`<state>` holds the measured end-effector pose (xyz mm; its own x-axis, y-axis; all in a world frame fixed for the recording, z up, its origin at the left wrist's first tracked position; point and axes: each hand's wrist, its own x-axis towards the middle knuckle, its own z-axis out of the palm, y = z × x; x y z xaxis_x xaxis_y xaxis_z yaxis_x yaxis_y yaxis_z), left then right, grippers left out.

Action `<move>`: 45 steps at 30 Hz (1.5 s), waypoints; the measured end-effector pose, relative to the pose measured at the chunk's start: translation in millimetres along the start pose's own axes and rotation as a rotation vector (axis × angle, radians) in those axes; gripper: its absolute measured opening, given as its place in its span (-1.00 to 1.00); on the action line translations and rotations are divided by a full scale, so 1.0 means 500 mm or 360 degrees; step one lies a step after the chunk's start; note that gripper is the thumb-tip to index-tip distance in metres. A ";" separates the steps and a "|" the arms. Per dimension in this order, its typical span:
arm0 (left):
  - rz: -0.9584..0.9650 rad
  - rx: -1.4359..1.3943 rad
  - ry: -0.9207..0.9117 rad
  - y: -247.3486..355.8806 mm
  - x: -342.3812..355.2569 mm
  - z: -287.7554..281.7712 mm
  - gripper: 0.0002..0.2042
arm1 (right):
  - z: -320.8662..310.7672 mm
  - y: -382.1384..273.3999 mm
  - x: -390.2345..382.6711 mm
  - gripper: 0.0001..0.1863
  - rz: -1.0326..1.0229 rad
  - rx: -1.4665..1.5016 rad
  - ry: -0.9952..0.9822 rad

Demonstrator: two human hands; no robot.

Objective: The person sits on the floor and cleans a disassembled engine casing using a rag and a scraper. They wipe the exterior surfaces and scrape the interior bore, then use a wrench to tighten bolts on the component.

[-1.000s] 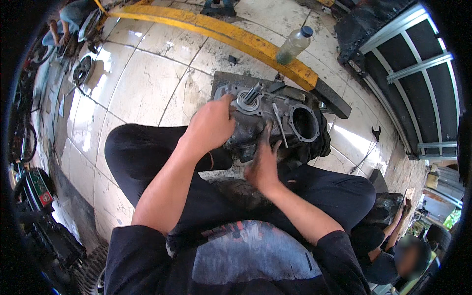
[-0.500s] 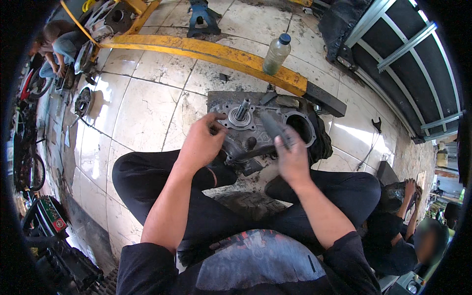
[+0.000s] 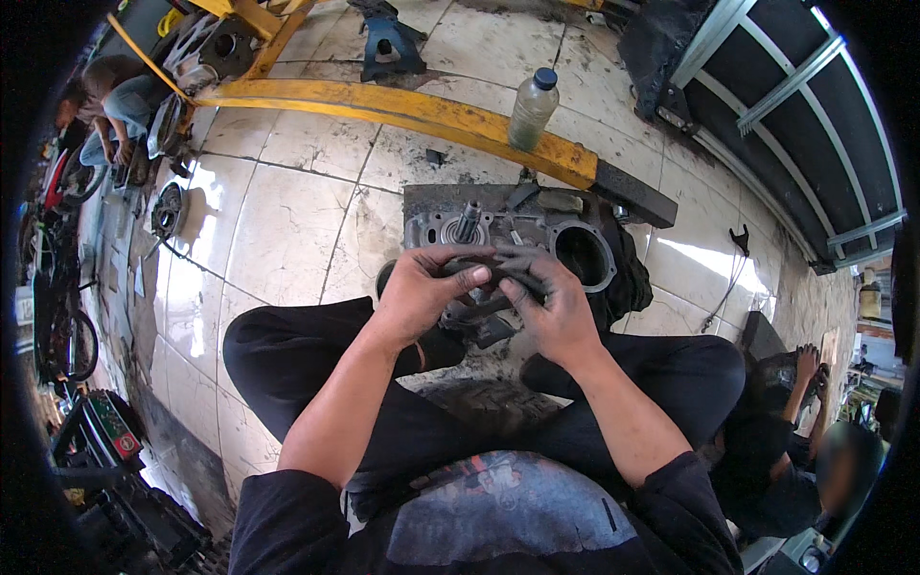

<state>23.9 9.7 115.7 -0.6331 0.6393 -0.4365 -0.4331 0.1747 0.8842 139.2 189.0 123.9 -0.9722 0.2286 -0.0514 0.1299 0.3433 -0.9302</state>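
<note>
Both my hands meet in front of me over a greasy metal engine casing (image 3: 537, 217). Between the fingers of my left hand (image 3: 410, 299) and my right hand (image 3: 561, 309) is a dark, flat, soft-looking piece (image 3: 490, 272); its kind is hard to make out. Blackened fingers cover most of it. Just beyond my left hand a splined shaft (image 3: 469, 220) stands up from a bearing in the casing. To the right of my right hand lies a large round opening with a bolt-hole rim (image 3: 608, 268).
A yellow steel beam (image 3: 383, 101) crosses the floor beyond the casing, with a blue-capped bottle (image 3: 533, 110) at it. Farther off is a blue stand (image 3: 391, 48). One person (image 3: 120, 105) sits at the far left, another (image 3: 767, 460) at the lower right.
My right hand, blurred with the dark piece over the casing before, has moved left to meet my left hand. My left hand has come right and taken hold of the piece too.
</note>
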 end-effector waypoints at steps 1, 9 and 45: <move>-0.0017 0.0074 0.0047 -0.002 0.003 -0.002 -0.61 | -0.001 -0.008 0.004 -0.77 0.0135 0.0076 0.0035; 0.0412 0.1304 0.0283 -0.062 0.031 -0.021 -0.76 | 0.016 0.108 0.045 -0.76 -0.0172 -0.0569 -0.0038; 0.0113 0.2069 0.0171 -0.082 -0.006 0.040 -0.83 | 0.047 0.049 0.003 -0.77 0.0227 -0.1238 -0.0518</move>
<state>56.3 15.5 84.0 -0.7029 0.6248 -0.3399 0.4978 0.7734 0.3923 136.5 176.1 92.4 -0.9284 0.0848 -0.3617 0.2363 0.8860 -0.3989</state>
